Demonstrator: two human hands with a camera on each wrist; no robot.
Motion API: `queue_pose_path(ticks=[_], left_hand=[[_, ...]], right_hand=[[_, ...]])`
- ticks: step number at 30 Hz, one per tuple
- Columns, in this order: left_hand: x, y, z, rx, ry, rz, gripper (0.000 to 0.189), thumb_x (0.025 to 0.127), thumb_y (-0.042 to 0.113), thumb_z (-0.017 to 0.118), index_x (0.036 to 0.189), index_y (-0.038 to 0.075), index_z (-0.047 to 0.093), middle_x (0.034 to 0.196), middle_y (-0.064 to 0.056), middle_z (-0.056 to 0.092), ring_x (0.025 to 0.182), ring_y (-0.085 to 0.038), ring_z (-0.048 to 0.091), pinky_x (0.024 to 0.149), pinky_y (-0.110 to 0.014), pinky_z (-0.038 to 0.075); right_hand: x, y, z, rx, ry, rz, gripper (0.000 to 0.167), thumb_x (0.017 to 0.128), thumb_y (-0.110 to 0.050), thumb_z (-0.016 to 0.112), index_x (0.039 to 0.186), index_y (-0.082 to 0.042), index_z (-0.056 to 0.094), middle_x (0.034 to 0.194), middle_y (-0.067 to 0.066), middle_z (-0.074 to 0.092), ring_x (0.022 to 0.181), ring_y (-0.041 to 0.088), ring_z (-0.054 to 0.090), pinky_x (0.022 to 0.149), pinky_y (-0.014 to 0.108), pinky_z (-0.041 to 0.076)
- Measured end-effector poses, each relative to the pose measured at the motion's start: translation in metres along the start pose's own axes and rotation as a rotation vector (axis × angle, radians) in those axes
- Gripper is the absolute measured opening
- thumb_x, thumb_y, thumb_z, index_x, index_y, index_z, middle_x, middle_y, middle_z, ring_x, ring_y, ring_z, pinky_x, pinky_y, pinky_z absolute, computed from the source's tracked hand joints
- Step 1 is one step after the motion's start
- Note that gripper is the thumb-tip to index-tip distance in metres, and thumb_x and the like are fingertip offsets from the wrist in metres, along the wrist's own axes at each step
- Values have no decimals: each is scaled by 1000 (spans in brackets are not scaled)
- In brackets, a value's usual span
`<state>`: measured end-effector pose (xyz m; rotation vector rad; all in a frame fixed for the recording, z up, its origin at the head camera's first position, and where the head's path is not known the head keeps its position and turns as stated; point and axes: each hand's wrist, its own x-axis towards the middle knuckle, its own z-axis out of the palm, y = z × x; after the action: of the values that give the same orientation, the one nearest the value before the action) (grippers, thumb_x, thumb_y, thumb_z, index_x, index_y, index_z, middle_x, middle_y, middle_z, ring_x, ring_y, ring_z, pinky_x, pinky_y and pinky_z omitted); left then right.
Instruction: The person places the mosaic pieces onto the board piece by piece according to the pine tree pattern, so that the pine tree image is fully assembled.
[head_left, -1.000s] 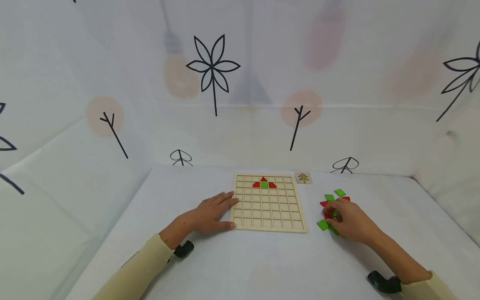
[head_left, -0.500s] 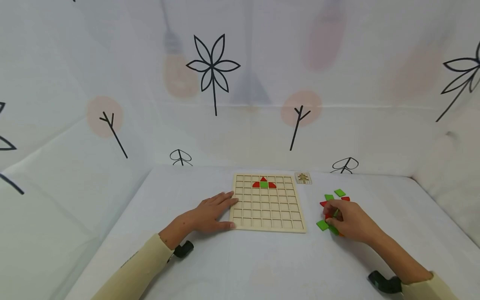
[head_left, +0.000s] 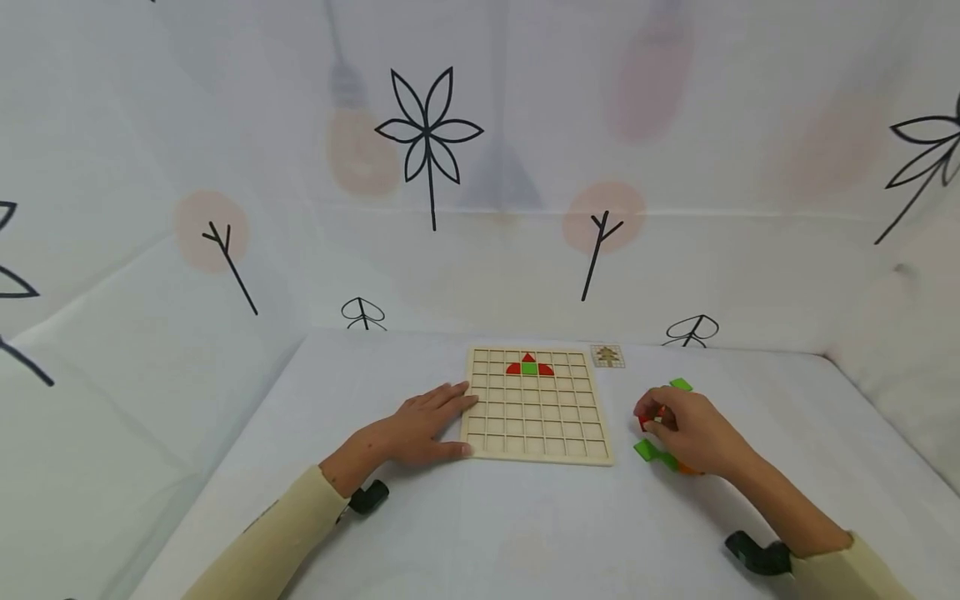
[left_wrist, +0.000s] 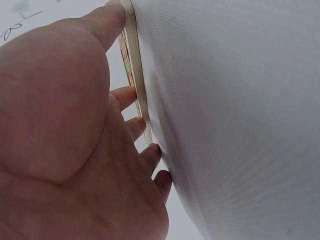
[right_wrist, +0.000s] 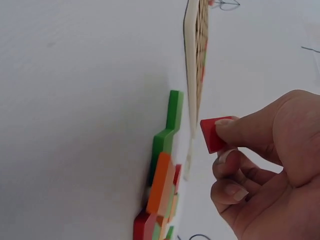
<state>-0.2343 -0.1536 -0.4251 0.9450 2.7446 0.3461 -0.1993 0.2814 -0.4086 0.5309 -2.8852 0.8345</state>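
My right hand (head_left: 693, 429) pinches a small red tile (right_wrist: 212, 135) between thumb and fingers, raised over the pile in the right wrist view. Below it lie loose tiles, among them a green tile (head_left: 646, 450) and an orange tile (right_wrist: 161, 184); the hand hides part of the pile in the head view. My left hand (head_left: 423, 427) lies flat with fingers spread, fingertips and thumb at the left edge of a pale wooden grid board (head_left: 536, 417). Near the board's top sit a green square (head_left: 528, 368), a red triangle (head_left: 528, 357) above it and a red piece on either side.
A small card (head_left: 607, 357) with a tree pattern lies just off the board's upper right corner. Another green tile (head_left: 681, 384) lies beyond my right hand. A white cloth (head_left: 495, 525) covers the table, and a printed curtain (head_left: 495, 275) rises behind.
My right hand has lifted slightly off the pile and shifted a little back and left, now with a red tile between its fingers. My left hand stays at the board.
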Motion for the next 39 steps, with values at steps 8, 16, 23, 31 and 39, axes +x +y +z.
queue_pose_path(ticks=[8,16,23,31,39], left_hand=[[1,-1,1,0,-9,-7,82,104,60,59,170,26,25,179,-1,13,164,-30,13,127,-58,24],[2,0,1,-6,-3,6,81,104,58,60,170,24,26,178,-2,15,164,-33,14,126,-60,25],[2,0,0,3,0,1,81,104,58,60,170,25,27,178,-2,15,164,-32,14,125,-60,26],[2,2,-1,-12,1,-4,81,104,57,61,170,24,28,178,-3,16,164,-33,15,125,-61,26],[1,3,-1,-10,2,-5,81,104,57,61,170,24,28,178,-4,16,164,-34,15,125,-62,25]], right_hand=[[13,-11,6,47,12,-42,13,95,3,73,101,-9,72,93,-3,67,73,15,54,64,24,48],[31,-23,16,62,-8,-17,12,98,0,70,106,-8,72,93,0,67,74,17,55,60,25,49],[50,-28,24,93,0,17,13,99,3,67,108,-5,72,95,4,68,76,20,54,61,26,48],[69,-35,30,108,18,42,16,99,6,63,110,-4,71,99,7,68,78,21,55,61,28,48],[86,-39,38,133,9,55,15,99,4,63,109,-2,73,103,11,69,77,21,55,65,31,48]])
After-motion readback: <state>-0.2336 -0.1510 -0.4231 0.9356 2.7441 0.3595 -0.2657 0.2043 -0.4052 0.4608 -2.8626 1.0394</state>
